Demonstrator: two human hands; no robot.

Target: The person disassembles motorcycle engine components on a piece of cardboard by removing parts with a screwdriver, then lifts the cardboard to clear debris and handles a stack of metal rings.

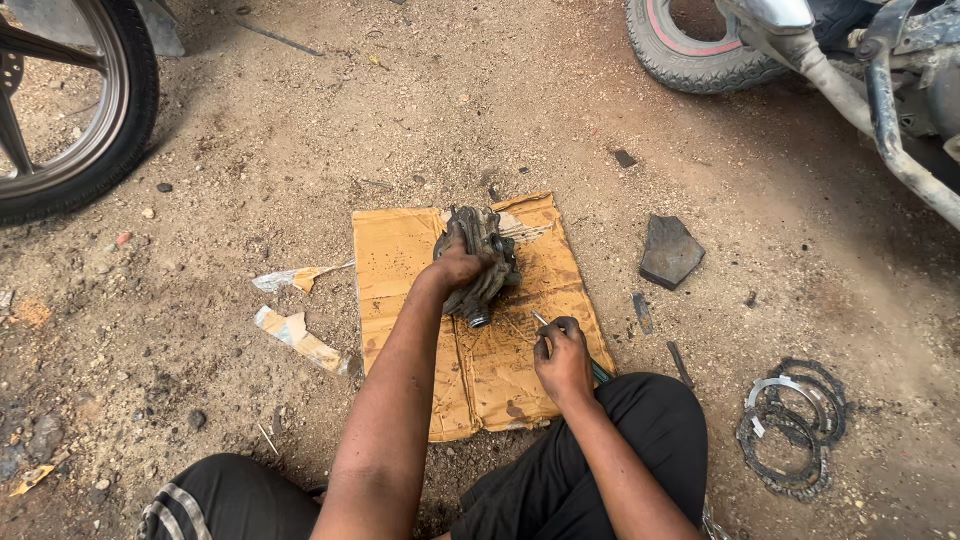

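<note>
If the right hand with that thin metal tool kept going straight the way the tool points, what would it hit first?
Most likely the grimy metal engine part, near its lower end, which the left hand grips on the cardboard. The right hand aims the tool up-left toward it, though depth is uncertain.

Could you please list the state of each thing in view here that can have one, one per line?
Left hand: closed around the metal engine part.
Metal engine part: dirty, held tilted on the cardboard.
Right hand: gripping a thin tool.
Thin tool: tip pointing toward the part, not touching it.
Cardboard sheet: flattened, creased, stained.
Ring plates: loose, overlapping on the ground.
Paper scraps: torn, lying in dirt.
</note>
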